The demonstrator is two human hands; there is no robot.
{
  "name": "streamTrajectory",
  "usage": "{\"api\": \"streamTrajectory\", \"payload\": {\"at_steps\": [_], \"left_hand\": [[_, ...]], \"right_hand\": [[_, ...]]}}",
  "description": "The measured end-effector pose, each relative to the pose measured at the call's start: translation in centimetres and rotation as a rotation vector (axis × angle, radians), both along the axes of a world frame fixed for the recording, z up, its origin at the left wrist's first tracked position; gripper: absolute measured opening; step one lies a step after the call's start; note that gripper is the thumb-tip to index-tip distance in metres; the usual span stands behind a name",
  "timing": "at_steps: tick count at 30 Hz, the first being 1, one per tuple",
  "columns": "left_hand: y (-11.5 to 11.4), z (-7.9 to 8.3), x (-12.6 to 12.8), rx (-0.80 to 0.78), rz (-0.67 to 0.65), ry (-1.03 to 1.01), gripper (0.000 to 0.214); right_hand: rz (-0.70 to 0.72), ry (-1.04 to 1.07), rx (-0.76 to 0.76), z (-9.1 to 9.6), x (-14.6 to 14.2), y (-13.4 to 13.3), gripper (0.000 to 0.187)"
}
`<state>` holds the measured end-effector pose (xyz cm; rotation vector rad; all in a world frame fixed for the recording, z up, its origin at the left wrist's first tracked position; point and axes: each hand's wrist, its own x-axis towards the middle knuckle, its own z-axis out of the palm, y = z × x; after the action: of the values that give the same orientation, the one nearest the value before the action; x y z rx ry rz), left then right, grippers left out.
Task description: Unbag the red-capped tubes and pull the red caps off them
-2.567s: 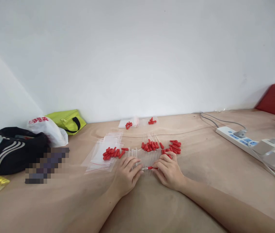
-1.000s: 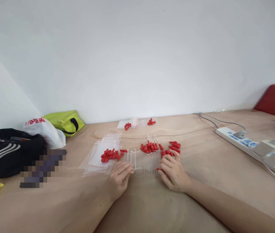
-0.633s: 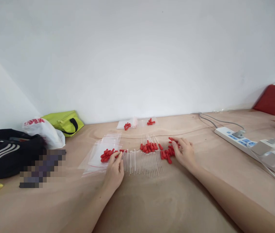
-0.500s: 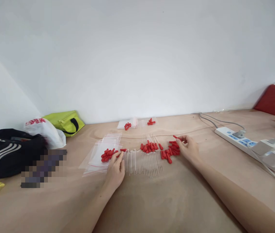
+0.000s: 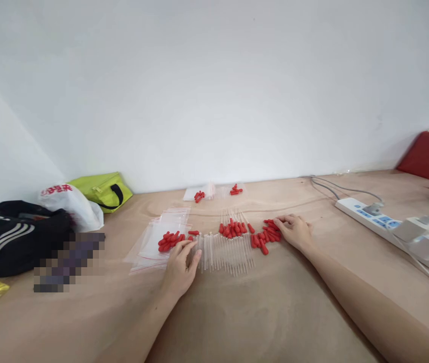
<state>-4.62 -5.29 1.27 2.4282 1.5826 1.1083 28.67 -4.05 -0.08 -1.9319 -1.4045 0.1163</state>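
Observation:
My left hand [image 5: 182, 262] rests at the left end of a row of clear, thin dropper tubes [image 5: 233, 254], thumb apart from the curved fingers. Beside its fingertips is a loose red dropper bulb [image 5: 193, 232]. More red bulbs [image 5: 168, 241] lie on flat clear zip bags [image 5: 154, 252] to its left. My right hand [image 5: 295, 232] has its fingers stretched over the far right edge of a pile of red bulbs [image 5: 263, 239], touching it; its thumb is mostly hidden. Between the hands, droppers with red bulbs fitted [image 5: 232, 229] lie just beyond the bare tubes.
Against the wall lie more bags with small red bulb groups [image 5: 199, 196]. A white power strip [image 5: 361, 214] with plugs and cables is at the right. At the left are a black bag [image 5: 21, 237], a white plastic bag [image 5: 70, 206] and a lime-green pouch [image 5: 103, 189].
My right hand has lowered onto the right pile, and the bulb it pinched now lies there. My left thumb has moved away from the fingers, which have drawn back slightly from the loose bulb.

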Motion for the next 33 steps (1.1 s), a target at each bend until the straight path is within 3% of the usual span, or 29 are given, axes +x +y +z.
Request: {"api": "streamTrajectory", "payload": {"at_steps": [7, 11, 14, 18, 24, 28, 33], "left_hand": [[0.0, -0.1, 0.0, -0.075, -0.026, -0.069, 0.03], [0.1, 0.0, 0.1, -0.092, -0.065, -0.096, 0.028], [0.1, 0.0, 0.1, -0.083, -0.07, -0.107, 0.027], [0.2, -0.2, -0.1, -0.079, -0.06, -0.129, 0.027], [0.2, -0.4, -0.3, -0.091, -0.048, -0.163, 0.026], [0.2, -0.5, -0.3, -0.096, -0.048, -0.16, 0.027], [0.1, -0.2, -0.3, 0.007, -0.037, -0.056, 0.025]], "right_hand": [[-0.043, -0.015, 0.048, 0.1, -0.1, -0.1, 0.033], [0.017, -0.102, 0.097, 1.2, -1.6, -0.4, 0.027], [0.098, -0.151, -0.001, 2.7, -3.6, 0.0, 0.022], [0.104, -0.168, -0.289, 4.3, -6.3, 1.9, 0.024], [0.086, -0.118, -0.443, 4.5, -8.3, 4.8, 0.026], [0.105, -0.034, -0.468, 5.0, -8.3, 5.1, 0.019], [0.262, 0.139, -0.335, 6.3, -7.6, 3.2, 0.019]]}}
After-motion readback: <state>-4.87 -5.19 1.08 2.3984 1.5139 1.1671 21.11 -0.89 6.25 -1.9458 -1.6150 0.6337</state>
